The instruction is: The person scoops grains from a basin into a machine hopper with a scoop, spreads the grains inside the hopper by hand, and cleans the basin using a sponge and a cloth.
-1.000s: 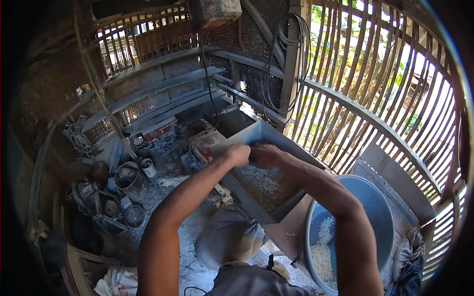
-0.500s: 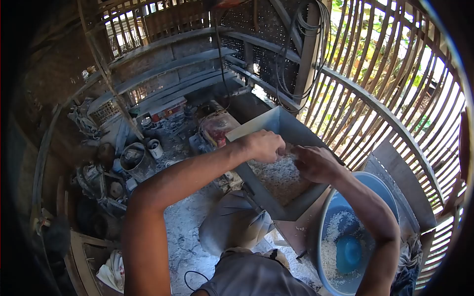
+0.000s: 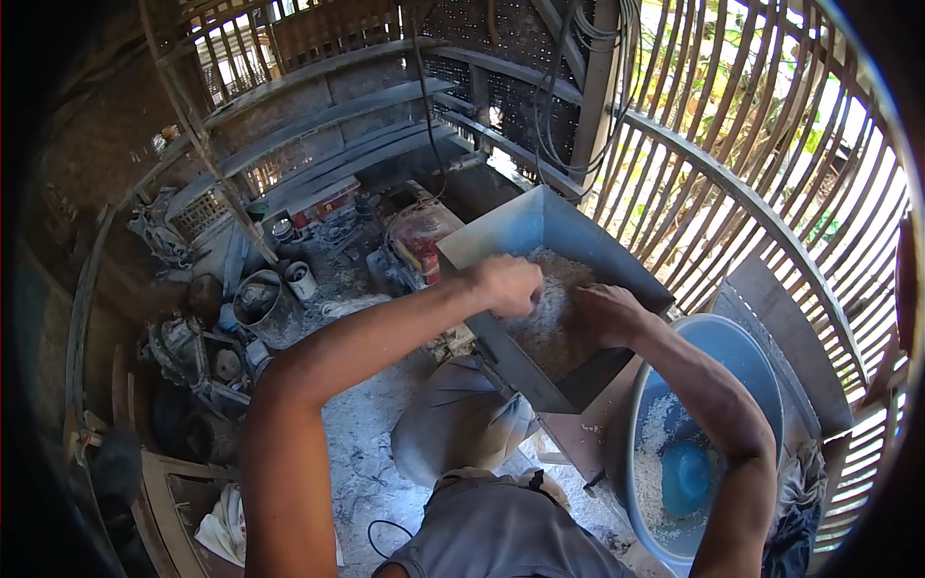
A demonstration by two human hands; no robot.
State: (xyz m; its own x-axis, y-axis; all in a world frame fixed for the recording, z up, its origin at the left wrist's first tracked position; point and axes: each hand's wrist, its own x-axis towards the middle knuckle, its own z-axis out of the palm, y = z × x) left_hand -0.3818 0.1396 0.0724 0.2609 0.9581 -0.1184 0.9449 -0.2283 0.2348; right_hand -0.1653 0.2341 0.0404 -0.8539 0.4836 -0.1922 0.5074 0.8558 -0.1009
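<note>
A grey metal hopper [image 3: 479, 234] holds pale, flaky grain [image 3: 547, 313]. Over its left side, my left hand [image 3: 513, 286] has its fingers curled; whatever they may hold is hidden. My right hand [image 3: 609, 313] reaches down at the grain on the right side, its fingertips hidden from view. A gap of grain shows between the two hands. Below my right forearm stands a large blue basin [image 3: 766, 371] with white grains [image 3: 651, 472] and a small bright-blue bowl [image 3: 687, 477] inside.
A full sack [image 3: 448, 424] stands on the dusty floor below the hopper. A red machine [image 3: 419, 246] sits beyond it. Buckets [image 3: 265, 306] and metal parts [image 3: 198, 361] lie to the left. Slatted walls [image 3: 742, 144] and hanging cables [image 3: 549, 125] border the space.
My hands were close together over the grain and are now further apart. The left has shifted slightly left, and the right sits lower against the grain. The view has moved a little.
</note>
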